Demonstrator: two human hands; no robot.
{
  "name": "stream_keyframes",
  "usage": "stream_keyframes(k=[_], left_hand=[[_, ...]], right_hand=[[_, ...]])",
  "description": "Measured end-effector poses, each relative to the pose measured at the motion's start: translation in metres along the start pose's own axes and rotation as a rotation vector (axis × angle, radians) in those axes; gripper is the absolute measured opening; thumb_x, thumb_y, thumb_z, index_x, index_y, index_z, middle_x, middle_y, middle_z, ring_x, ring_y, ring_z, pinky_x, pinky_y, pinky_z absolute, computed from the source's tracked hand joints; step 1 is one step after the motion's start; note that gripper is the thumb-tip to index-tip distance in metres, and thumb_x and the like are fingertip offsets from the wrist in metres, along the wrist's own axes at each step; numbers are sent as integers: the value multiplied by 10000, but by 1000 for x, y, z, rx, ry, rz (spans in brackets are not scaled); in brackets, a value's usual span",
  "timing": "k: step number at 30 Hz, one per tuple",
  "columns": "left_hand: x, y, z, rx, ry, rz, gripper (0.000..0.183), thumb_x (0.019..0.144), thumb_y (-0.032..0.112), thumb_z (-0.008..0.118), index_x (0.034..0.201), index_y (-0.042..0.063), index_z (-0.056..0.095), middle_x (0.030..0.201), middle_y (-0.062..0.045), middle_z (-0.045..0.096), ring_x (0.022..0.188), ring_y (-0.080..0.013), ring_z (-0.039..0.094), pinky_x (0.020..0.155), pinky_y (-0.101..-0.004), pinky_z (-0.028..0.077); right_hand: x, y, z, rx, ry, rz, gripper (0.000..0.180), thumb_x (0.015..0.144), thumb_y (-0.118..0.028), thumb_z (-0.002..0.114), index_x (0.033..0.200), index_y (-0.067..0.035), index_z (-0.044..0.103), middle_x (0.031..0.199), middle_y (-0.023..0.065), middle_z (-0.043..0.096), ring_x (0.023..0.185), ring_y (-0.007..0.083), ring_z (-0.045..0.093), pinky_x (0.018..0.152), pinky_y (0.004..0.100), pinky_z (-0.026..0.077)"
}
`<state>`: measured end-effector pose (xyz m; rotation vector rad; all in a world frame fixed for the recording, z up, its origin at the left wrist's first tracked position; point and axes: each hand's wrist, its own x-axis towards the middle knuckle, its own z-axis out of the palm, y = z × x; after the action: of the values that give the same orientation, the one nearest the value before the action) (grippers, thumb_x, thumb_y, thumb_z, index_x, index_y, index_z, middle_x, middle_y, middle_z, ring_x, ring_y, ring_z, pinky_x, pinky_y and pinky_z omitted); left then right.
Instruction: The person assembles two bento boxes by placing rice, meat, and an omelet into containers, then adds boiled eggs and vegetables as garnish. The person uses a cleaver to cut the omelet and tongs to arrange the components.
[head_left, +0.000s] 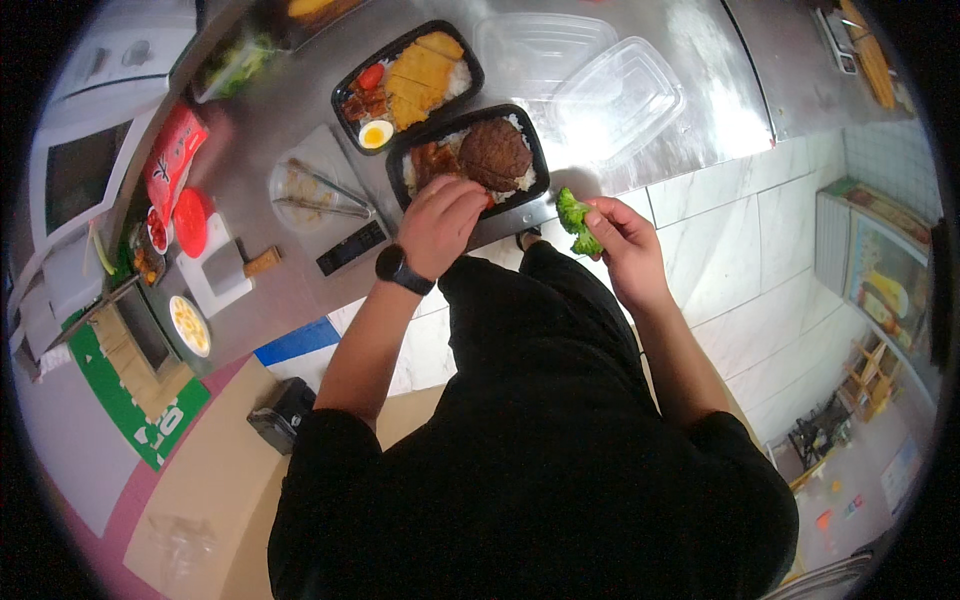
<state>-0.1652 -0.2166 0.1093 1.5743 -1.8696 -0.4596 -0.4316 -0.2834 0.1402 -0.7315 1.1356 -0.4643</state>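
My right hand (628, 251) holds green broccoli florets (574, 215) between thumb and fingers, just past the steel counter's front edge. Over the near black plastic meal tray (543, 166) is my left hand (444, 225), its fingertips down at the food; whether they grip anything is hidden. That tray contains rice, a browned meat patty (495, 154), brown sliced meat (433, 163) and a small red piece (490, 201) beside my fingers. Behind it, another black tray (478, 69) carries a sliced breaded cutlet (426, 71), rice, bacon-like pieces (364, 105), a tomato piece (370, 76) and a half egg (376, 135).
Two clear plastic lids (622, 97) overlap on the counter at the right. Metal tongs (330, 184) rest across a round dish left of the trays. Further left are a cleaver (262, 260) on a white board (196, 277), a red lid (193, 223) and an egg bowl (190, 325).
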Motion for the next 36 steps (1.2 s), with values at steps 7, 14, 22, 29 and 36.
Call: stream_keyframes(k=[7,14,22,29,36], left_hand=[[-1,60,-32,-436,65,-398,399,812,41,745,1196,62,638,1138,-95,651,913,-228,659,748,-332,540],[-85,41,-38,-624,75,-705,267,816,-8,741,1068,27,662,1013,-73,672,754,-118,622,652,-245,509],[-51,-22,-43,-234,86,-636,251,819,84,743,1050,44,652,842,-118,659,740,-254,673,680,-354,536],[-53,-16,-39,-67,117,-539,223,803,111,745,997,66,644,1087,-111,623,888,-311,656,763,-405,540],[-49,-7,-29,243,161,-502,265,739,144,772,965,77,651,1062,-85,608,942,-306,640,794,-426,535]], right_hand=[[3,-5,32,297,-218,285,240,1016,-175,579,1184,-12,630,1015,59,666,817,125,607,675,262,474],[17,45,97,132,-400,543,262,1008,-234,592,1164,-26,614,978,59,640,829,124,582,654,268,454],[14,34,86,-141,-164,349,178,992,-233,612,1103,-96,632,933,30,646,839,109,583,658,241,436],[9,8,30,1,-106,120,184,919,-53,582,1098,-37,621,969,53,636,835,117,564,685,251,433],[28,8,19,-352,-96,-207,299,888,107,572,1155,-13,630,1021,43,620,951,122,606,863,271,502]])
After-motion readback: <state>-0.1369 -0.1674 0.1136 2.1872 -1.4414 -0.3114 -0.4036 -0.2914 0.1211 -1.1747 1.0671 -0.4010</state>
